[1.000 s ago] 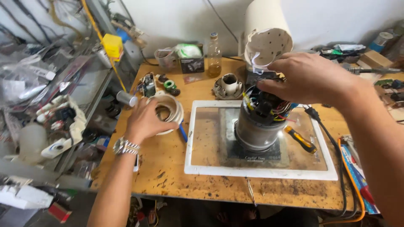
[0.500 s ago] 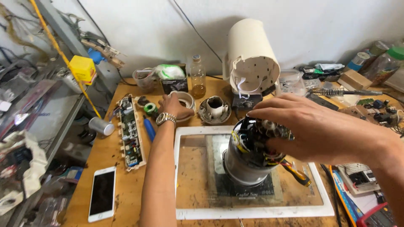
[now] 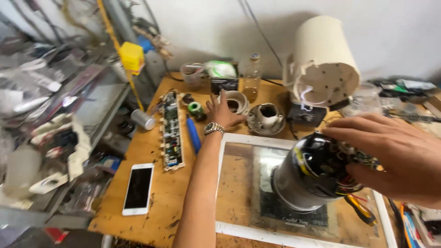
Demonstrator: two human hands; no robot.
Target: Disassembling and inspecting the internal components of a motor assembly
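**Motor unit tipped under R hand, L hand at the white ring**

Motor unit (image 3: 312, 177): round grey-black cylinder w/ coloured wires on top, tilted toward the camera's left, lower end resting on the dark mat inside the white-framed glass panel (image 3: 239, 229), front-right of tabletop (image 3: 156, 206). Right hand (image 3: 390, 158) lies over its wired top, fingers curled down onto the wire bundle, partly closed round the top edge; thumb side hidden, so full grip can't be confirmed, but it's touching and steadying it.

Left hand (image 3: 221, 112) reaches fwd across the tabletop, wristwatch (image 3: 213, 128) on wrist, fingers spread and open, fingertips against the near side of a white ring-shaped part (image 3: 236, 102). Holds nothing closed; just touching.

Just R of the ring: small round dish w/ a white cup-like piece (image 3: 268, 117). Behind that, cream appliance housing (image 3: 324, 64) tipped on its side, open perforated base facing the camera, sitting over a small black box. Amber bottle (image 3: 250, 82) and clear plastic cup (image 3: 192, 75) stand near the back wall.

L of the hand: green tape roll (image 3: 195, 108), blue pen-like tool (image 3: 193, 134), then a long green circuit board (image 3: 171, 131) lying lengthwise. White phone (image 3: 138, 188) face up near the front-left edge, well apart from both hands. Metal can (image 3: 143, 119) at the L edge. Yellow-handled tool (image 3: 358, 209) on the glass, just beside the motor's base, partly hidden.

Shelf on far L: blurred clutter, can't tell items.
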